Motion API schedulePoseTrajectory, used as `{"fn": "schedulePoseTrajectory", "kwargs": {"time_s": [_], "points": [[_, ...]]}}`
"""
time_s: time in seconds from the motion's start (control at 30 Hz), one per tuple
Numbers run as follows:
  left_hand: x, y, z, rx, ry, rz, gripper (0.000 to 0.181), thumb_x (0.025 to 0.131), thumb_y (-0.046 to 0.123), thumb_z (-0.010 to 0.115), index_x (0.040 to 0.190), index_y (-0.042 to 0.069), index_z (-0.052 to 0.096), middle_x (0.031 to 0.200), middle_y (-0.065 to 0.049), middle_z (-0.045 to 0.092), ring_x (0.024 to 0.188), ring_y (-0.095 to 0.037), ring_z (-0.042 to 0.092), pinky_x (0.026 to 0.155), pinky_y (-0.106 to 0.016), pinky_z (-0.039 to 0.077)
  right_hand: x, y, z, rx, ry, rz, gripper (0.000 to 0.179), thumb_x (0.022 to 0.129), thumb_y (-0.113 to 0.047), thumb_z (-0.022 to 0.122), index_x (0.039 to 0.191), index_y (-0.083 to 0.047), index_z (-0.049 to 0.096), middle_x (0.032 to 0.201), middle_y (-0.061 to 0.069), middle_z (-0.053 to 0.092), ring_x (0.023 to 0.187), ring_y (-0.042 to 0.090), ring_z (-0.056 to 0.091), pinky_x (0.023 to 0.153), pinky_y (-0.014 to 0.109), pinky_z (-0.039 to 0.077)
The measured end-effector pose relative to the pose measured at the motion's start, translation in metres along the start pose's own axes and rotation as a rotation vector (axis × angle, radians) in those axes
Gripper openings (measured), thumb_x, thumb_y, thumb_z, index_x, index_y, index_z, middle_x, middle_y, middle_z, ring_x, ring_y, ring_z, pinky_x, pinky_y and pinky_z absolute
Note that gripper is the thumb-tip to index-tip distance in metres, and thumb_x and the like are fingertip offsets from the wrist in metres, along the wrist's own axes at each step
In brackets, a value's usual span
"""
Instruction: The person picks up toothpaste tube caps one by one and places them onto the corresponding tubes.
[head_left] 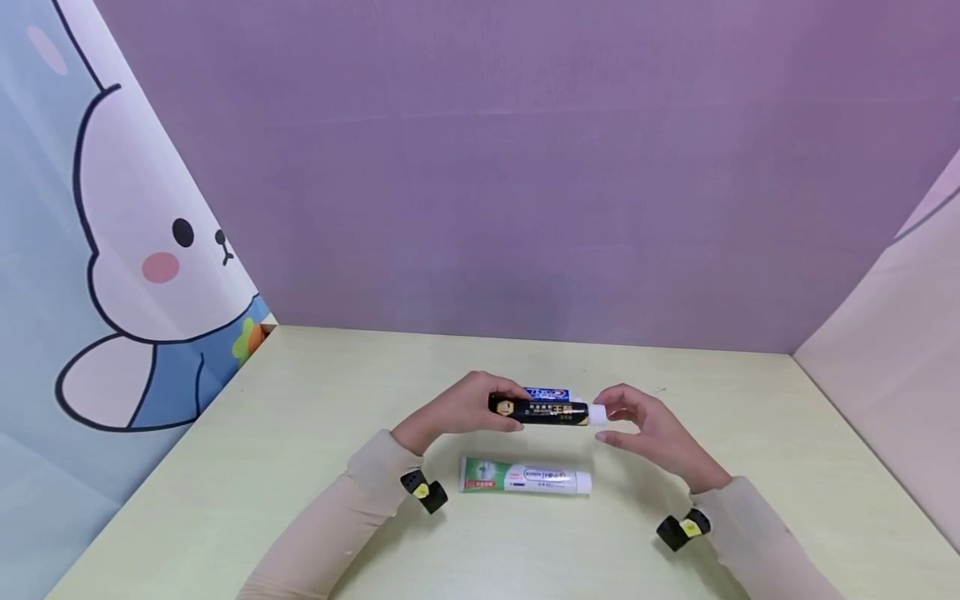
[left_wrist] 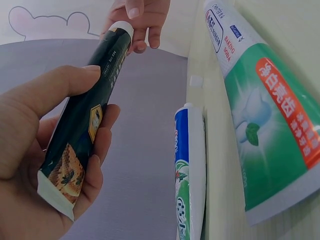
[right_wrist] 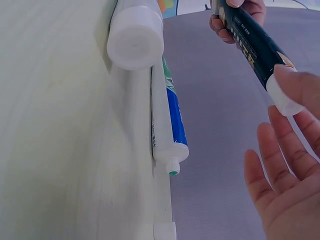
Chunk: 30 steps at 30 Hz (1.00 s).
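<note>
A black toothpaste tube [head_left: 551,410] with a white cap [right_wrist: 285,97] is held above the table in my left hand [head_left: 480,404]. The thumb and curled fingers grip it toward its flat end. Around the cap, my right hand [head_left: 648,433] has its thumb and fingers spread, the thumb overlapping the cap in the right wrist view. A green and white toothpaste tube [head_left: 525,477] lies on the table in front of the hands, its white cap on. Behind the black tube lies a blue and green toothpaste tube [right_wrist: 175,117], partly hidden in the head view, its nozzle uncapped.
On the table [head_left: 300,467], a small white piece [left_wrist: 196,81] lies beyond the uncapped nozzle. A purple backdrop [head_left: 525,183] rises behind the table. At the left hangs a cloth printed with a cartoon rabbit [head_left: 165,217]; a pale cloth [head_left: 892,350] borders the right.
</note>
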<state>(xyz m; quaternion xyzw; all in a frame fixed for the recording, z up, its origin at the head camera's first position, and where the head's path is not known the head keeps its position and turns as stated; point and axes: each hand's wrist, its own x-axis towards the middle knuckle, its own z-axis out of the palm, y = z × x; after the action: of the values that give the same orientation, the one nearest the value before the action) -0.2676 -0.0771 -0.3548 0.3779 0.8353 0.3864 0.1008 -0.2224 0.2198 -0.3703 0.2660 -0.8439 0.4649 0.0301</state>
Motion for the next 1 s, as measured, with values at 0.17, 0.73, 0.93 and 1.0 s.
{"fn": "schedulePoseTrajectory", "kwargs": {"time_s": [0.17, 0.73, 0.93, 1.0], "points": [[-0.0012, -0.0003, 0.0015, 0.016, -0.006, 0.003, 0.038, 0.081, 0.016, 0.074, 0.118, 0.011, 0.066, 0.115, -0.003, 0.066, 0.095, -0.010, 0.059, 0.079, -0.022, 0.048, -0.0019, 0.0017, 0.0020, 0.017, 0.025, -0.044, 0.029, 0.080, -0.006, 0.073, 0.106, -0.004, 0.060, 0.101, 0.005, 0.062, 0.092, 0.007, 0.059, 0.085, 0.026, 0.049], [0.0002, 0.0001, -0.0004, 0.016, -0.012, 0.005, 0.038, 0.081, 0.016, 0.074, 0.118, 0.010, 0.066, 0.116, -0.004, 0.065, 0.096, -0.011, 0.059, 0.079, -0.021, 0.048, -0.0024, -0.0030, 0.0011, -0.056, 0.024, 0.078, 0.017, 0.085, -0.014, 0.070, 0.100, -0.007, 0.068, 0.095, 0.000, 0.068, 0.087, 0.007, 0.062, 0.085, 0.040, 0.048], [0.0005, -0.0001, -0.0005, 0.020, -0.012, 0.005, 0.039, 0.081, 0.017, 0.075, 0.118, 0.011, 0.066, 0.116, -0.003, 0.066, 0.097, -0.011, 0.059, 0.080, -0.022, 0.048, -0.0026, -0.0021, -0.0001, 0.000, -0.010, 0.158, 0.018, 0.092, -0.021, 0.062, 0.098, -0.006, 0.069, 0.093, 0.004, 0.069, 0.088, 0.014, 0.061, 0.080, 0.030, 0.047], [0.0006, -0.0006, -0.0002, 0.024, -0.017, 0.001, 0.039, 0.081, 0.017, 0.075, 0.118, 0.011, 0.066, 0.115, -0.003, 0.066, 0.095, -0.010, 0.059, 0.079, -0.021, 0.048, -0.0027, -0.0016, -0.0003, 0.025, -0.032, 0.170, 0.021, 0.095, -0.022, 0.057, 0.098, -0.005, 0.069, 0.093, 0.007, 0.070, 0.089, 0.015, 0.062, 0.080, 0.029, 0.048]]}}
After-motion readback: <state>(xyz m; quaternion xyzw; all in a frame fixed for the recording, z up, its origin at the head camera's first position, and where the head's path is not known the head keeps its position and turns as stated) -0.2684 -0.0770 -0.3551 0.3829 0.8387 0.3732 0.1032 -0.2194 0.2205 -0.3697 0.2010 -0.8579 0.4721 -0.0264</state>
